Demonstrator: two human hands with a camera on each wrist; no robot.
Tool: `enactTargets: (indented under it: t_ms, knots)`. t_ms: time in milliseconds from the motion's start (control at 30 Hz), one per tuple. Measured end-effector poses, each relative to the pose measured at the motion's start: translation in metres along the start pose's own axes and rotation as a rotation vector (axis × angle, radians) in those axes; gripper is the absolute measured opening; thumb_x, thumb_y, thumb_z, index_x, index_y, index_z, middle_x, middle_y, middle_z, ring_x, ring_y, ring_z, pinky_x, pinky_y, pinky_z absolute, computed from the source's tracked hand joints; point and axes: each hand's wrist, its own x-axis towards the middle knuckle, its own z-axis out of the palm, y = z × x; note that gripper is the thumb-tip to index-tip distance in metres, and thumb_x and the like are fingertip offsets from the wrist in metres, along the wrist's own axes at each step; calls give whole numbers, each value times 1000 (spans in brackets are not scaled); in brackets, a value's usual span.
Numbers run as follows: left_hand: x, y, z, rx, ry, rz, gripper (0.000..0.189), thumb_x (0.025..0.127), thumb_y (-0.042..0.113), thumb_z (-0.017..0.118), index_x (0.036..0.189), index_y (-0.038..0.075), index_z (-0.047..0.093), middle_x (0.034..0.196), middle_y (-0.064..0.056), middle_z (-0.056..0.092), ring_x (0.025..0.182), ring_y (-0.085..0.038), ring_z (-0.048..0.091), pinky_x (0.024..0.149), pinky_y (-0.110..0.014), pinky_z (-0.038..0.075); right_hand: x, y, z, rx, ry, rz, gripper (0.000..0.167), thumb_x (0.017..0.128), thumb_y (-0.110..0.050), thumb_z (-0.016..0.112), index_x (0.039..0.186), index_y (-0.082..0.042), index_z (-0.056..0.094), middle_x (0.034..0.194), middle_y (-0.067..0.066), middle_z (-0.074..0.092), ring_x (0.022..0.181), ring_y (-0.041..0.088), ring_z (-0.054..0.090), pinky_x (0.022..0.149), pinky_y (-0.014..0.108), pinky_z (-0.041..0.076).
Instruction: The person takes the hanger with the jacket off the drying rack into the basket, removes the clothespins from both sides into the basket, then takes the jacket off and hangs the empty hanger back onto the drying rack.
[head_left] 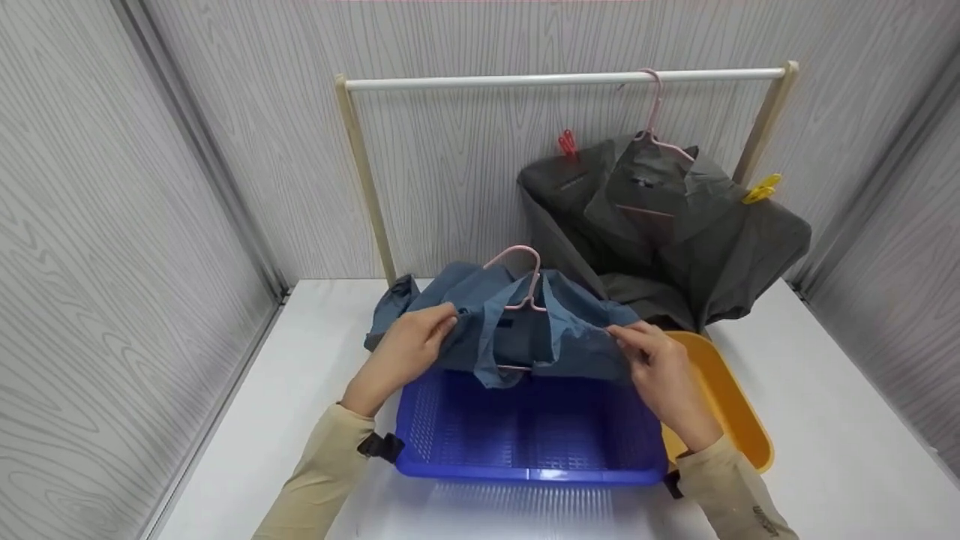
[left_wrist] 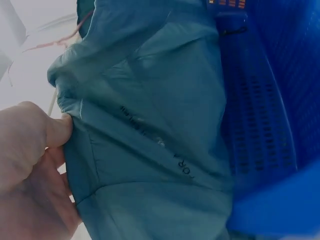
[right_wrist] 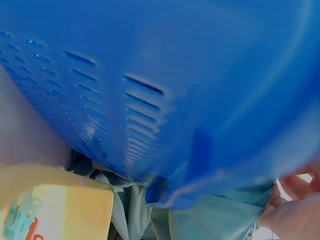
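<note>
A blue jacket (head_left: 585, 349) with a pink hanger (head_left: 534, 281) inside its collar is spread over the far part of a blue basket (head_left: 529, 475). My left hand (head_left: 409, 345) pinches its left shoulder between thumb and fingers. The left wrist view shows that thumb pressed on the cloth edge, beside dark lettering on the jacket (left_wrist: 150, 100). On the other shoulder, my right hand (head_left: 664, 375) pinches the fabric with thumb and forefinger. In the right wrist view the basket wall (right_wrist: 200, 65) covers much of the scene, and my right hand (right_wrist: 295, 210) shows at the edge.
Behind, a rack with a white rail (head_left: 487, 81) carries a dark grey jacket (head_left: 660, 247) on a pink hanger, with a red clothespin (head_left: 568, 144) and a yellow clothespin (head_left: 762, 189) on its shoulders. A yellow tray (head_left: 739, 420) with clothespins (right_wrist: 22, 215) stands right of the basket.
</note>
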Motion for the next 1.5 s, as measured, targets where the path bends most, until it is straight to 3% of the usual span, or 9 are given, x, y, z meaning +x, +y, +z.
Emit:
enactTargets:
  t_ms: [200,300,467,633,733,900,1133,1300,1500]
  knots:
    - [16,15,14,19,35,92,20,104,14,50,84,12,51,70,4,37,61,-12,40,59,-29,34,0,7,5,14,43,-92,27,88,10,66,106,-7,77,91,1,69,77,14,61,70,13,46]
    - [16,16,16,39,61,110,16,104,16,51,92,10,60,76,2,53,70,-15,51,68,-33,40,-1,10,4,40,39,-91,26,89,10,65,105,-7,76,91,-1,68,78,13,61,71,13,47]
    - [-2,1,10,41,128,63,33,106,25,48,130,8,62,122,-5,65,114,-21,58,100,-44,36,-1,14,1,115,5,-52,23,93,7,61,107,-7,74,97,-1,67,84,15,62,77,15,48]
    - [-32,-29,-2,-42,238,-42,36,105,22,49,135,5,57,129,-10,60,126,-26,50,109,-46,28,-2,17,-1,142,-31,-16,21,95,4,60,107,-8,72,98,-1,67,83,16,60,76,16,47]
    - [-49,-46,-6,-85,287,-115,29,103,16,53,127,2,61,124,-11,62,122,-28,52,105,-46,34,0,18,-4,157,-59,13,20,96,2,60,107,-8,72,98,-1,67,83,16,58,77,17,47]
    - [-66,-59,-3,-103,243,-201,16,103,12,52,110,7,65,102,-2,63,97,-19,59,85,-40,46,4,9,-9,167,-108,51,20,96,3,59,108,-8,70,101,-1,67,87,16,58,81,18,48]
    - [-73,-63,0,-76,272,-194,11,101,9,55,94,11,63,79,4,52,72,-13,49,66,-32,43,13,-9,-13,180,-166,8,30,99,-14,61,129,-11,62,124,3,63,111,19,58,97,31,45]
    - [-69,-64,2,-101,283,-195,12,102,11,54,94,11,62,78,3,50,73,-14,49,66,-32,42,29,-36,-19,24,-273,3,49,97,-44,60,139,-20,55,137,0,54,122,21,49,103,50,38]
    - [-67,-63,4,-113,284,-218,12,102,11,54,94,12,63,82,4,54,76,-14,51,69,-34,44,48,-57,-1,-240,-335,-2,73,90,-68,53,140,-15,55,136,6,57,118,27,51,102,50,39]
